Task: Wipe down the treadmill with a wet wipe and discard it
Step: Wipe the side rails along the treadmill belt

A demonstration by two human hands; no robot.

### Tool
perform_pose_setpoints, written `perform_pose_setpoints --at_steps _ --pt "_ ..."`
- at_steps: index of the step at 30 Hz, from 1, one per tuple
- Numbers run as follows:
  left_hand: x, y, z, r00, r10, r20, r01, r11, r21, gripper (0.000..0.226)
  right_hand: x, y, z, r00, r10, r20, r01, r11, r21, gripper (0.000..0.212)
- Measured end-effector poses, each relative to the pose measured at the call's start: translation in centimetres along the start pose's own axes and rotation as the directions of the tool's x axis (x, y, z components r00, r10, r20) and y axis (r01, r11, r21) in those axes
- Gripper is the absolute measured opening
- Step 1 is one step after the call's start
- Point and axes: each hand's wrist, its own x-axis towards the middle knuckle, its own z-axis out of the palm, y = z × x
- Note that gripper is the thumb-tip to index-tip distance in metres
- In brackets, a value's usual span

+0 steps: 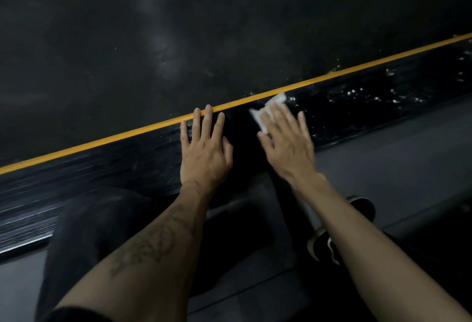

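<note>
Treadmill belt [178,27]: dark, matte, fills the upper part of the head view; faint pale smudges across it.

Side rail [357,107]: glossy black strip running diagonally from lower left to upper right, edged on the belt side by a thin yellow stripe [102,141]. Wet specks glint on the rail to the right of the hands.

Floor [408,158]: grey, below the rail.

Knee [84,224]: in dark fabric, lower left. Shoe [339,232]: black with pale sole, lower right, partly behind the right forearm.

Left hand [204,150]: flat on the rail, palm down, fingers straight and spread, fingertips reaching the yellow stripe. Holds nothing.

Right hand [286,140]: blurred, palm down on the rail just beside the left hand, fingers extended, pressing the wipe against the rail.

Wet wipe [268,109]: white, crumpled, under the right fingers; part sticks out beyond the fingertips, touching the rail just below the yellow stripe.
</note>
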Motion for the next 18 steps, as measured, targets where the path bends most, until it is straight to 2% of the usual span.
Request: perform_pose_setpoints --at_steps 3,4,5,7,8,9,11,13,14,16,18 --pt "0.0 0.0 0.0 1.000 -0.001 0.002 0.001 1.000 0.004 0.062 0.7 -0.3 -0.4 0.969 0.247 -0.008 -0.247 0.969 -0.006 0.067" --pt "0.0 0.0 0.0 1.000 -0.001 0.001 0.001 1.000 0.006 0.063 0.8 -1.9 -0.3 0.966 0.257 -0.003 -0.257 0.966 0.033 0.069" --pt "0.0 -0.1 0.0 1.000 -0.001 0.002 0.001 1.000 0.007 0.063 0.6 -3.5 0.0 0.979 0.203 0.015 -0.203 0.977 0.071 0.070" --pt "0.1 -0.1 0.1 1.000 0.004 0.009 -0.004 1.000 0.007 0.063 -0.4 -4.7 0.4 0.998 -0.006 0.064 0.000 0.997 0.079 0.069" --pt "0.0 -0.1 0.1 1.000 0.001 0.008 -0.001 1.000 0.005 0.063 -0.5 -3.9 0.4 0.995 -0.071 0.072 0.067 0.996 0.055 0.068" --pt "0.0 -0.1 0.1 1.000 -0.001 0.004 0.001 1.000 0.004 0.063 -0.3 -2.5 0.3 0.996 -0.070 0.061 0.068 0.997 0.031 0.067" --pt "0.1 -0.1 0.1 1.000 -0.005 -0.001 0.005 1.000 0.002 0.062 0.6 0.0 -0.3 0.996 0.091 0.017 -0.091 0.996 0.001 0.066" --pt "0.1 -0.1 0.1 1.000 -0.008 -0.002 0.008 1.000 0.004 0.062 1.2 -0.5 -0.4 0.964 0.266 0.016 -0.266 0.964 0.028 0.069" --pt "0.1 -0.1 0.1 1.000 -0.007 -0.003 0.007 1.000 0.005 0.062 1.2 -1.9 -0.3 0.964 0.265 0.025 -0.266 0.962 0.060 0.070" --pt "0.1 -0.1 0.1 1.000 -0.002 -0.001 0.002 1.000 0.006 0.062 0.4 -4.0 0.1 0.994 0.088 0.057 -0.093 0.991 0.097 0.070" --pt "0.1 -0.1 0.2 1.000 -0.001 0.000 0.001 1.000 0.009 0.062 -0.1 -2.8 0.1 0.995 -0.078 0.062 0.075 0.996 0.049 0.067"
